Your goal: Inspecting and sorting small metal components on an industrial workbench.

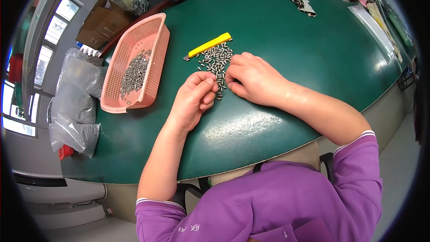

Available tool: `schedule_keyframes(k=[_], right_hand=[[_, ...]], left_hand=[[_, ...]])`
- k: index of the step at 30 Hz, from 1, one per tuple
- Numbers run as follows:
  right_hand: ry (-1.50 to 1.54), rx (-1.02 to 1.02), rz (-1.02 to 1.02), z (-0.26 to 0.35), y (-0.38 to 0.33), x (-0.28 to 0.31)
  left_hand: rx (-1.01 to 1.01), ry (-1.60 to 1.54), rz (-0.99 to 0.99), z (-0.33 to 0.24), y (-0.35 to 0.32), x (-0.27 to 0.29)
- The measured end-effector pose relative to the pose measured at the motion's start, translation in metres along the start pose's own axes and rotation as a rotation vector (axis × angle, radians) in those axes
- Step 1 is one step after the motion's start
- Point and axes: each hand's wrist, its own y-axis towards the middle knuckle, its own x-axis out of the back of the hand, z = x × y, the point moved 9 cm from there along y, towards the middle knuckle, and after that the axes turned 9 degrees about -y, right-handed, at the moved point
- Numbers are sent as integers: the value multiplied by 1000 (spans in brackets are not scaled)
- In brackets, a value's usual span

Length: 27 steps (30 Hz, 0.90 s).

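A loose pile of small silvery metal pins or screws (217, 58) lies on the green table, narrowing toward me. On its left near side is my left hand (193, 99), with thumb and forefinger pinched together and the other fingers curled. Anything in that pinch is too small to make out. My right hand (256, 79) rests at the pile's right edge, its fingers bent inward toward the metal pieces. Its fingertips are partly hidden, so what they grip cannot be told. Just beyond the pile lies a yellow utility knife (208, 45), a short blade showing at its left end.
Left of the pile stands a pink perforated basket (162, 40) holding more metal pieces. Clear plastic bags of small parts (76, 103) sit at the left edge, near a cardboard box (101, 23). A crumpled white wrapper (299, 1) and a flat clear strip (371, 29) lie far right.
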Motion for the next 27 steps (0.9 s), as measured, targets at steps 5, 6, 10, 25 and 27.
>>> schedule_keyframes(k=[5,6,10,25,27], right_hand=[[93,20,-20,5,2,7],[93,20,-20,5,2,7],[4,91,18,9,1,4],[171,78,-25,9,8,22],[202,117,-68,13,7,27]], left_hand=[[-7,-8,0,0,0,0],[-4,-21,-8,0,0,0],[3,-34,-22,-1,-1,-1],[116,62,110,6,-9,-18],[151,39,126,7,-12,-22]])
